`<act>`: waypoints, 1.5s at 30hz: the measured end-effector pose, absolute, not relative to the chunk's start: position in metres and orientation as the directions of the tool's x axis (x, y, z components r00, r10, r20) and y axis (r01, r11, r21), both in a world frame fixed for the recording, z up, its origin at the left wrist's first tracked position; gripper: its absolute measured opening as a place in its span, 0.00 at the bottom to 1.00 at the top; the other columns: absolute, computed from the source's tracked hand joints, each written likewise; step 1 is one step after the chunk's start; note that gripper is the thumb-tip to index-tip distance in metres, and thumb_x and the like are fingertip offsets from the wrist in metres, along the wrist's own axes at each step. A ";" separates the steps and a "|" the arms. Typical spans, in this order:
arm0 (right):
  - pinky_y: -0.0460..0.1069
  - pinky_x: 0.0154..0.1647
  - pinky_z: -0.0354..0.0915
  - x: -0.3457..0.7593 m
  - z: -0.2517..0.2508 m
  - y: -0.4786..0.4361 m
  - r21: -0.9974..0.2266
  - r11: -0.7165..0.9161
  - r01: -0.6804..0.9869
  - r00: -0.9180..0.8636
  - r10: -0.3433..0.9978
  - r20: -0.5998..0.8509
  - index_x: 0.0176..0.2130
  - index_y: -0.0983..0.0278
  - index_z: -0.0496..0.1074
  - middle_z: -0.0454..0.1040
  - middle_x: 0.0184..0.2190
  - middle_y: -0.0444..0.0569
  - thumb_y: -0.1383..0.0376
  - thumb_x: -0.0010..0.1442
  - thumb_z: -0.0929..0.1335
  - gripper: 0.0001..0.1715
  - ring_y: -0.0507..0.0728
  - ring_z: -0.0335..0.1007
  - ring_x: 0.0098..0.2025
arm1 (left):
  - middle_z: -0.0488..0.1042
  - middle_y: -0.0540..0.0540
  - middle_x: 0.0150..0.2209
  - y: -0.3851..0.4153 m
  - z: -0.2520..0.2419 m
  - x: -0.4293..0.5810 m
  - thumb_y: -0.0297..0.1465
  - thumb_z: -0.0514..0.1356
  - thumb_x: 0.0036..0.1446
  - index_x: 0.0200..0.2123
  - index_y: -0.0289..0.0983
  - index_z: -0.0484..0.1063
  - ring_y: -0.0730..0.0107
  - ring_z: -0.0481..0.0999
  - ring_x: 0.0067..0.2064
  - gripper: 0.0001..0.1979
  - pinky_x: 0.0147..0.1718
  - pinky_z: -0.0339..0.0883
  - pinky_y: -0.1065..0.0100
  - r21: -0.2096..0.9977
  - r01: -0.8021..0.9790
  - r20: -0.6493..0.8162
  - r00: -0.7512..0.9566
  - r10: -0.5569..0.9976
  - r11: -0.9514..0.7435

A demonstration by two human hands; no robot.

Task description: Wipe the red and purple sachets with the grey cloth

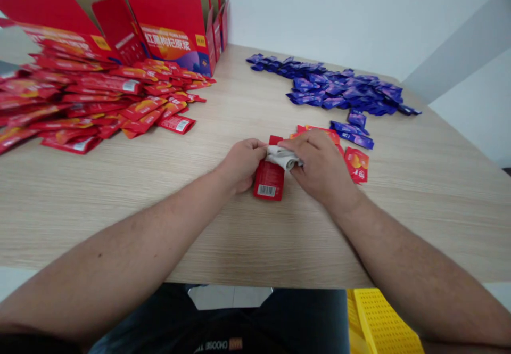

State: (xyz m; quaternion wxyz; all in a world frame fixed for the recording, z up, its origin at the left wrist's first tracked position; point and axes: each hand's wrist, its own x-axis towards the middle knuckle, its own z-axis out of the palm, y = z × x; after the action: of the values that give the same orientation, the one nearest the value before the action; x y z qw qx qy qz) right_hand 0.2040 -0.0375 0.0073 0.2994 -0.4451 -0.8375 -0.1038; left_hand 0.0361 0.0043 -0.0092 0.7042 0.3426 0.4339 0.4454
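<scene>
In the middle of the wooden table, a red sachet (268,182) lies with its barcode side up. My left hand (241,165) holds its upper left edge. A crumpled white cloth (282,158) bunches over the sachet's top, and my right hand (321,166) presses down on it from the right, with the fingers closed around it. Just beyond my right hand lie several loose red and orange sachets, one of them (356,165) apart at the right. Part of the barcode sachet is hidden under the cloth and my fingers.
A large heap of red sachets (91,98) covers the table's left side, in front of open red cardboard boxes (171,18). A spread of purple sachets (327,89) lies at the far right. The table (159,237) meets a white wall behind, and a yellow crate (379,322) sits below its front edge.
</scene>
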 end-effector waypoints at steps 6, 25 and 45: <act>0.58 0.50 0.70 0.217 0.008 -0.027 -0.177 0.454 0.873 -0.269 0.752 0.602 0.51 0.66 0.79 0.75 0.41 0.55 0.71 0.60 0.69 0.19 0.64 0.72 0.46 | 0.71 0.51 0.22 -0.007 -0.009 0.038 0.21 0.61 0.59 0.27 0.36 0.69 0.76 0.68 0.21 0.09 0.23 0.62 0.73 0.931 -0.164 -0.261 0.320 0.911 0.325; 0.55 0.44 0.73 0.175 -0.001 -0.067 -0.186 0.803 0.565 -0.731 0.593 0.338 0.49 0.64 0.78 0.76 0.41 0.52 0.77 0.61 0.68 0.18 0.60 0.71 0.44 | 0.66 0.55 0.20 0.028 -0.009 0.026 0.24 0.58 0.62 0.31 0.38 0.64 0.74 0.66 0.21 0.08 0.25 0.63 0.72 0.829 -0.509 -0.305 -0.063 0.950 0.233; 0.56 0.44 0.77 0.194 -0.018 -0.051 -0.316 0.753 0.577 -0.615 0.656 0.438 0.51 0.62 0.77 0.76 0.42 0.54 0.75 0.56 0.67 0.24 0.61 0.76 0.43 | 0.70 0.52 0.23 0.058 0.021 -0.094 0.29 0.62 0.59 0.28 0.37 0.71 0.74 0.65 0.24 0.07 0.25 0.56 0.73 0.975 0.173 0.163 -0.117 0.980 -0.141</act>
State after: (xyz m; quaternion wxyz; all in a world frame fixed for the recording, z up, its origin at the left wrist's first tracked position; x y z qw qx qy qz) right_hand 0.1943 -0.0506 -0.0175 0.2722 -0.3441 -0.8957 0.0719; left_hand -0.0941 0.0578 0.0209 0.3838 0.5424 0.5310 0.5258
